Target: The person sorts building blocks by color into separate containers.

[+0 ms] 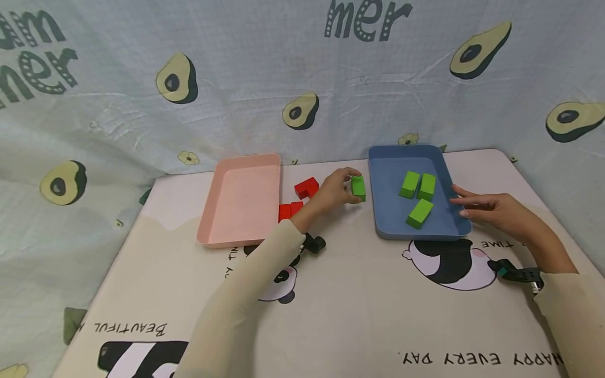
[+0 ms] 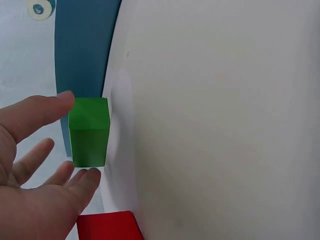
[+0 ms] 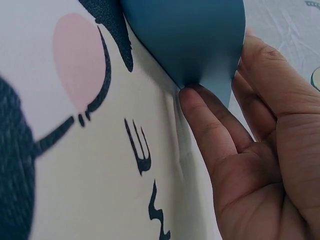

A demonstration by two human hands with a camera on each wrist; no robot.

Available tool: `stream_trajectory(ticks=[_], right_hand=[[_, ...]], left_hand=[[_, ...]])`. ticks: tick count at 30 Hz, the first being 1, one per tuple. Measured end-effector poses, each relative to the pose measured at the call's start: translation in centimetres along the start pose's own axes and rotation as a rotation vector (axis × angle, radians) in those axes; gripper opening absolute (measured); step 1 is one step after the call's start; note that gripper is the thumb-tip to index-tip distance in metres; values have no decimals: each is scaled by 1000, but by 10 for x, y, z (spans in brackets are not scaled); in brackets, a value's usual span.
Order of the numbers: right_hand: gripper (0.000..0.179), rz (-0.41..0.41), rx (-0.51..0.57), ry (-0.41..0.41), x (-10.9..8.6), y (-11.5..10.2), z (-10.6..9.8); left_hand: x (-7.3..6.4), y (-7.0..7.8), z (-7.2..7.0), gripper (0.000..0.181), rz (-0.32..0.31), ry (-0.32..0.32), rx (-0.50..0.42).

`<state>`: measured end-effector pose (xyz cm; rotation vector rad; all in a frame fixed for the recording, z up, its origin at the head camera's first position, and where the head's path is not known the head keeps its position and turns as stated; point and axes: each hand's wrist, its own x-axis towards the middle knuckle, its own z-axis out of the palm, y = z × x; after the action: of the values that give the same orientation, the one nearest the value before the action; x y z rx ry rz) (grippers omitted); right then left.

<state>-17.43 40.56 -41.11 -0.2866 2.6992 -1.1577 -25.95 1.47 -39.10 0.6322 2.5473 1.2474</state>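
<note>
A green block (image 1: 358,188) is held between the thumb and fingers of my left hand (image 1: 332,190), just left of the blue tray. In the left wrist view the thumb is at one end of the block (image 2: 90,132) and the fingertips at the other. The blue tray (image 1: 387,231) has three green blocks (image 1: 419,213) inside. At the tray's right wall, my right hand (image 1: 503,212) holds the rim. In the right wrist view a fingertip presses low on the outer wall of the tray (image 3: 195,40), while other fingers reach past its edge.
Several red blocks (image 1: 306,187) lie beside the right edge of a pink tray (image 1: 203,242), partly behind the left hand. A patterned curtain (image 1: 236,79) stands along the table's back edge. The tablecloth (image 1: 331,315) carries printed pandas and lettering.
</note>
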Motion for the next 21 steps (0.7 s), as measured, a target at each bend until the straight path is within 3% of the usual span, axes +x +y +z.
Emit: stream_trajectory(ticks=[10,21], right_hand=[[45,-14,-3,3,-1,-1,0],[39,-74,10,6,-1,2,-1]], left_hand=[[2,0,5,68,-40,34,-55],[5,6,13,71,-46,88,124]])
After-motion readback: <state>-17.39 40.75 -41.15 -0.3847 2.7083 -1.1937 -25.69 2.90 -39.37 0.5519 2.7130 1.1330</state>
